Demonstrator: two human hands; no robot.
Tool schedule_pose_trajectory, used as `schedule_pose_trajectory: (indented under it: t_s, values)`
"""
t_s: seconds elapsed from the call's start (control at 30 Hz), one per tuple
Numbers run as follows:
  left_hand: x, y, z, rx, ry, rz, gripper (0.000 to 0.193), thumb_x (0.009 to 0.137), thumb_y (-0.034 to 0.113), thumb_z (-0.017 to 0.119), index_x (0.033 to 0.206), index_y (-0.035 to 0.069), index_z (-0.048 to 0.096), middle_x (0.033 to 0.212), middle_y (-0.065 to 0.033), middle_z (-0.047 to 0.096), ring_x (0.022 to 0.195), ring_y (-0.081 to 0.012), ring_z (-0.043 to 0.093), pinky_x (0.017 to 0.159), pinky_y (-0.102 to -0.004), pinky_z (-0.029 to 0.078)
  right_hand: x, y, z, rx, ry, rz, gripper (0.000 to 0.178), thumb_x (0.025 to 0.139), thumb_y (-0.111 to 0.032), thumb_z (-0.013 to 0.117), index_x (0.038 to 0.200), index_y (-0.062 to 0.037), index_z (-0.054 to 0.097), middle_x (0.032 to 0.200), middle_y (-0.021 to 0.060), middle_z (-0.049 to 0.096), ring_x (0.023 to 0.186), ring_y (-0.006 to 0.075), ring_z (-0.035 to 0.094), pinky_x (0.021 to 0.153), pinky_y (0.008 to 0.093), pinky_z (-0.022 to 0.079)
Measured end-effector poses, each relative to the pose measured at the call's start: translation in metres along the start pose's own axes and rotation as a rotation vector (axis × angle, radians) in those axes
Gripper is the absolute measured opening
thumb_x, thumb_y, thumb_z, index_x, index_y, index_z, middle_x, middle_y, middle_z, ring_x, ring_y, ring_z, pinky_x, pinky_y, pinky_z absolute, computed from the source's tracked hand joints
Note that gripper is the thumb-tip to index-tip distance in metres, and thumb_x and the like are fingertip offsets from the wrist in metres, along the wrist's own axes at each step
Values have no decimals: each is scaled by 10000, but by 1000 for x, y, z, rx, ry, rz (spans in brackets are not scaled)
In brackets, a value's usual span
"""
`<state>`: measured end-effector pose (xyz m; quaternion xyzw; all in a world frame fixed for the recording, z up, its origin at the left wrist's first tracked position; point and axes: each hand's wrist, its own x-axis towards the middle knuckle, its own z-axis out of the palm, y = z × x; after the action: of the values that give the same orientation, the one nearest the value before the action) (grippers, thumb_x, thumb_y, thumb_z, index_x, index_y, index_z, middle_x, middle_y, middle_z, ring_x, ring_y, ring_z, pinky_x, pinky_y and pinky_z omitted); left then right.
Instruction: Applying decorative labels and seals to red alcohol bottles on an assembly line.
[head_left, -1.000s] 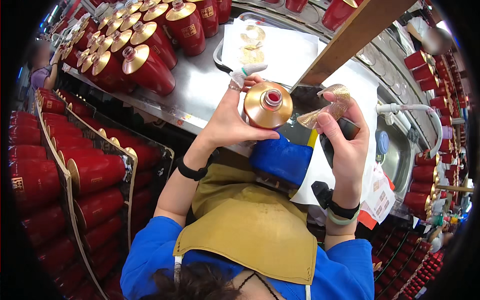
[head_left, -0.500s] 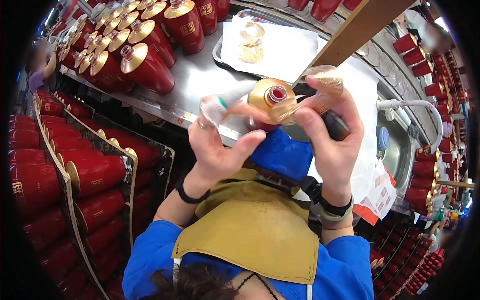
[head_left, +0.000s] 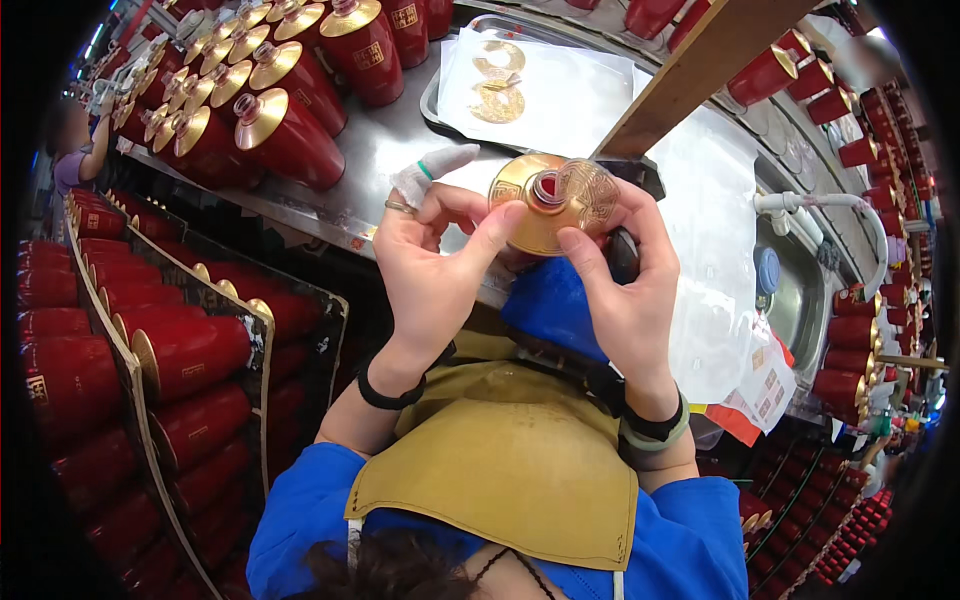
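Observation:
A red bottle with a gold shoulder [head_left: 540,235] stands in front of me, its open neck [head_left: 547,190] facing up. In my right hand [head_left: 635,290], thumb and fingers pinch a thin gold patterned sticker [head_left: 588,195], which curves beside the neck. My left hand [head_left: 430,265] is at the shoulder's left side, thumb and fingers closed on what looks like the sticker's other end. Its index finger, in a white finger cover [head_left: 447,160], sticks out. Below the bottle lies a blue cloth-like pad [head_left: 555,310]. A dark rounded object [head_left: 624,255] sits behind my right fingers, partly hidden.
Several red bottles with gold shoulders [head_left: 290,140] crowd the metal bench at left. A tray [head_left: 432,105] holds white paper [head_left: 570,95] with gold ring-shaped stickers [head_left: 498,100]. A wooden post [head_left: 690,80] slants at right, near a sink [head_left: 800,285]. Racked bottles [head_left: 190,350] fill the lower left.
My right hand has moved left and down, bringing the gold sticker against the bottle's neck. My left thumb has risen to the gold shoulder, and the left index finger has lifted away.

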<state>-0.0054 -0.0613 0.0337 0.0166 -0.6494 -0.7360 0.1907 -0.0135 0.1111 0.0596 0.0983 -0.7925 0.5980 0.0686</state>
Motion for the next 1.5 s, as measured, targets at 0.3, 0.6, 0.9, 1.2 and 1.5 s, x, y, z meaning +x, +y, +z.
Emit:
schedule_pose_trajectory:
  t_s: [0.3,0.6,0.9,1.2,1.5]
  values:
    - [9,-7,-1,64,-29,-19,512,843,9,843,1291,-24,598,890,-40,720,805,-77,656,766,-233,520,11,16,-1,7,17,-125,221,892,-51,784,1089,-16,689,832,-8,611,769,61,537,665,226,434]
    - [13,-4,0,58,-38,-38,467,843,16,848,1254,-11,630,889,-37,723,801,-80,663,758,-234,528,24,9,-2,297,-13,184,268,1073,-202,603,1095,35,727,858,-27,671,783,18,536,673,194,415]
    - [17,-2,-4,-42,-63,-163,493,840,12,850,1280,-26,630,898,-41,723,827,-77,668,775,-227,538,10,0,-2,69,-63,94,337,940,-29,721,1265,4,635,902,-26,633,741,35,498,643,200,406]
    - [20,1,-8,-41,-107,-192,503,844,2,842,1299,-39,632,898,-37,724,830,-80,671,789,-232,542,8,4,0,-66,-4,-30,353,934,-35,715,1269,18,616,945,91,691,771,135,602,678,272,489]
    - [22,2,-10,54,-125,-172,501,858,-33,817,1313,-65,611,925,-70,737,856,-110,707,814,-251,574,9,4,5,-118,58,-80,357,928,-51,731,1255,44,624,962,128,707,796,171,646,689,299,520]
